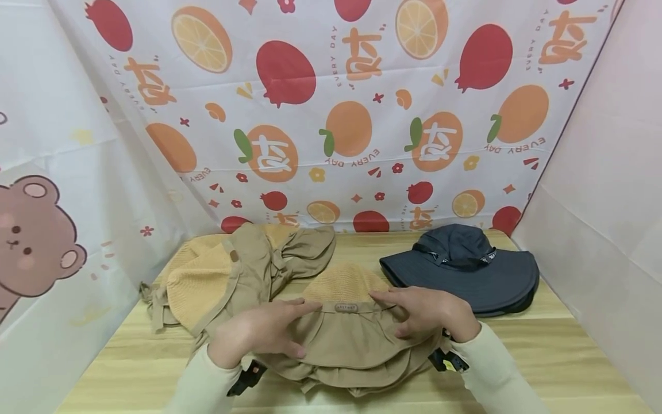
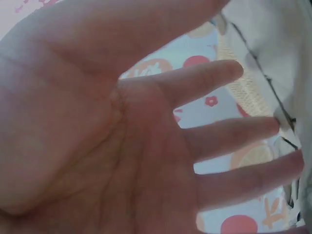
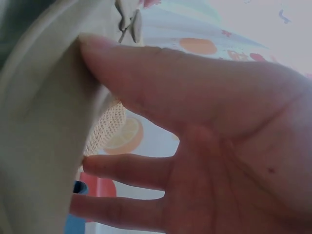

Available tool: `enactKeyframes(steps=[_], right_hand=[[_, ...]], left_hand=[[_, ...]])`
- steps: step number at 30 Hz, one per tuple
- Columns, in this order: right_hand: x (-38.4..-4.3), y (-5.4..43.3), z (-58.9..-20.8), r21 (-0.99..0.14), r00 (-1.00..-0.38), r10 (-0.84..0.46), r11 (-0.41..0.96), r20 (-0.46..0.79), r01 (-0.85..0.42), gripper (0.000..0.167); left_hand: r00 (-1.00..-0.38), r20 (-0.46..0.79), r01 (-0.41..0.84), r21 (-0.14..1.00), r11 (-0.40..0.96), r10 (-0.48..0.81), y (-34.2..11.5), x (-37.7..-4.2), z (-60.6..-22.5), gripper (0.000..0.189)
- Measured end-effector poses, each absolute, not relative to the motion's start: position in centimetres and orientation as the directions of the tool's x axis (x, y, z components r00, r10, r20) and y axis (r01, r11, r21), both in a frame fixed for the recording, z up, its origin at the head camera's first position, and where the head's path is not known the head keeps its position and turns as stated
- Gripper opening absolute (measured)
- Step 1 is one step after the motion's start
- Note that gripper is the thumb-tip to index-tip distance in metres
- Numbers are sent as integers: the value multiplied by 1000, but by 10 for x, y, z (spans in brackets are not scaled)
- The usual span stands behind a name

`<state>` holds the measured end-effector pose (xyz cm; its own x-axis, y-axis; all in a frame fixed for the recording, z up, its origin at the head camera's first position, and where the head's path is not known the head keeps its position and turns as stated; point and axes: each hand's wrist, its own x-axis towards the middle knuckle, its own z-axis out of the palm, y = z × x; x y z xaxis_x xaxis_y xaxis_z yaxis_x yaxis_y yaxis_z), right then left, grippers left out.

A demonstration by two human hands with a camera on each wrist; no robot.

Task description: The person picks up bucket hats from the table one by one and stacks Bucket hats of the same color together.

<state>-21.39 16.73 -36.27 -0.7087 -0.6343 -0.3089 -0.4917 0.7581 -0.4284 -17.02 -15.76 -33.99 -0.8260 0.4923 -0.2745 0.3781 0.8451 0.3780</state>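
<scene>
A khaki sun hat (image 1: 357,348) with a straw-coloured knitted crown (image 1: 346,282) and a small label (image 1: 346,307) lies in front of me, brim toward me. My left hand (image 1: 266,329) touches its left side, fingers at the crown's base and thumb lower on the brim. On the other side my right hand (image 1: 429,310) touches the hat in the same way. In the left wrist view the fingers (image 2: 209,83) are straight and spread, tips against the hat. The right wrist view shows the thumb (image 3: 122,63) against the brim (image 3: 44,131) and straight fingers reaching past it.
More khaki hats with knitted crowns (image 1: 199,282) lie in a pile at the left, one beside my left hand. A dark navy wide-brimmed hat (image 1: 465,276) sits at the back right. A fruit-print curtain (image 1: 351,126) hangs behind the wooden table (image 1: 569,368).
</scene>
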Motion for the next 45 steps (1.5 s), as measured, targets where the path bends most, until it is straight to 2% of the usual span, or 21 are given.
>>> enactKeyframes(steps=[5,10,15,20,26,30,33,36,45], right_hand=[[-212,172,-354,-466,-686,-682,708,-255,-531,75],[-210,184,-343,-478,-716,-670,703,-197,-526,76],[-210,194,-338,-481,-740,-644,719,-194,-501,77],[-212,198,-340,-481,-746,-633,729,-205,-487,77],[-214,198,-342,-484,-744,-631,732,-218,-480,78],[-214,196,-341,-477,-744,-630,736,-221,-481,78],[-213,195,-341,-469,-744,-630,738,-223,-485,77],[-212,194,-341,-471,-747,-623,743,-230,-474,77],[-212,195,-340,-463,-751,-618,750,-234,-472,76]], left_hand=[[-819,-183,433,423,796,543,-179,-161,-330,85],[-857,-154,405,389,827,492,-206,-161,-328,80],[-890,-122,370,375,850,440,-245,-173,-330,79],[-919,-150,289,373,882,365,-288,-189,-334,79],[-940,-245,139,355,924,236,-327,-199,-341,85],[-940,-304,45,350,936,159,-344,-202,-347,73],[-943,-311,14,320,947,119,-351,-205,-351,56],[-948,-306,-7,276,961,81,-356,-208,-357,47],[-932,-363,-128,309,942,-8,-368,-215,-374,47]])
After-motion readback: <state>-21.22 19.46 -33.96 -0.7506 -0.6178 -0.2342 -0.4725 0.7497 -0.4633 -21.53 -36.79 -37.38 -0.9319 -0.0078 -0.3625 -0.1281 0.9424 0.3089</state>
